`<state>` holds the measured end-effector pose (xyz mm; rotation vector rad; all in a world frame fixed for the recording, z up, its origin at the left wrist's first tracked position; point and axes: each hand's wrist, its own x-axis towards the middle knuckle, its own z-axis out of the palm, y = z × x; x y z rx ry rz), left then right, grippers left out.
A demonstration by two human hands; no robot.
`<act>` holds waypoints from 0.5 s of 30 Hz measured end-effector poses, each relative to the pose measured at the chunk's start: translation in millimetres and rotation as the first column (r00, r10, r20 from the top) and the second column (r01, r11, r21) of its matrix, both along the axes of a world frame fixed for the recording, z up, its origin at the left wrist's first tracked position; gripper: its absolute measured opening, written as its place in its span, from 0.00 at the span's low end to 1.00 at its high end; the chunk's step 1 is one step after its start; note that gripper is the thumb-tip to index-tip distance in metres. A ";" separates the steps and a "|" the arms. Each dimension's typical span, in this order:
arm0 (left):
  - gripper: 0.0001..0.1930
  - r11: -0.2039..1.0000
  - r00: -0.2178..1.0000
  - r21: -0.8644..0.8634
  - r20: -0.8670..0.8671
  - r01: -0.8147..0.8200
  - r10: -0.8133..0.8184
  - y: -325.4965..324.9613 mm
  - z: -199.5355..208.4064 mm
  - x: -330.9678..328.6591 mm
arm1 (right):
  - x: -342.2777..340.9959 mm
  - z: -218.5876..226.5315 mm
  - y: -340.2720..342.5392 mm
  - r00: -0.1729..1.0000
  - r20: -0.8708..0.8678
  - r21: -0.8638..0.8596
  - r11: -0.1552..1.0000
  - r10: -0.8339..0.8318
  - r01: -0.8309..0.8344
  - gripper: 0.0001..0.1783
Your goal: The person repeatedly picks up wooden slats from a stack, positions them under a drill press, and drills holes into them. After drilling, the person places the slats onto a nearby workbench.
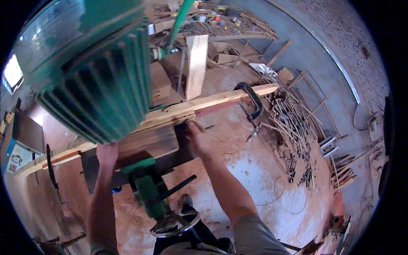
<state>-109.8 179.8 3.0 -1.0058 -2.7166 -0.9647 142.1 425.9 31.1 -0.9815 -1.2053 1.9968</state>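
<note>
A large green ribbed motor housing (pixel 102 85) fills the upper left, above a dark metal machine table (pixel 172 159). On that table lies a brown wooden board (pixel 148 146), in front of a long pale wooden fence (pixel 221 97). My left hand (pixel 107 155) is at the board's left part; the housing covers its fingers. At the right, beyond the board's end, my right hand (pixel 198 138) has its fingers curled beside the end of a narrow wooden strip (pixel 174 120). What it grips cannot be made out. Below the table is a green machine base with a metal handwheel (pixel 175 224).
A black C-clamp (pixel 253 102) sits on the fence's right part. An upright pale plank (pixel 196 66) stands behind it. Piled wood strips (pixel 293 131) cover the floor at right. A cluttered bench (pixel 238 29) stands at the back. A dark lever (pixel 180 185) sticks out near my body.
</note>
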 end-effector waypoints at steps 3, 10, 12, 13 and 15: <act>0.11 0.998 0.998 -0.048 0.057 0.041 -0.039 -4.7 15.9 0.8 | 54.9 -11.1 -15.7 0.979 -0.034 0.003 0.980 -0.200 0.200 0.21; 0.10 0.989 0.997 0.142 0.076 -0.032 0.021 -48.5 37.4 8.0 | 70.5 43.9 -134.0 0.922 -0.311 -0.535 0.844 -0.231 0.031 0.22; 0.10 0.961 0.990 0.240 0.006 -0.136 0.139 -96.9 21.1 8.9 | 46.2 88.4 -149.5 0.834 -0.551 -0.347 0.903 0.021 -0.252 0.22; 0.09 0.959 0.981 0.217 -0.031 -0.181 0.192 -119.1 14.9 13.2 | 22.4 101.0 -167.0 0.845 -0.480 -0.216 0.901 0.237 -0.375 0.21; 0.08 0.958 0.970 0.184 -0.062 -0.218 0.233 -145.2 -1.5 22.5 | -45.6 114.6 -240.4 0.898 0.101 0.905 0.336 0.429 -0.262 0.16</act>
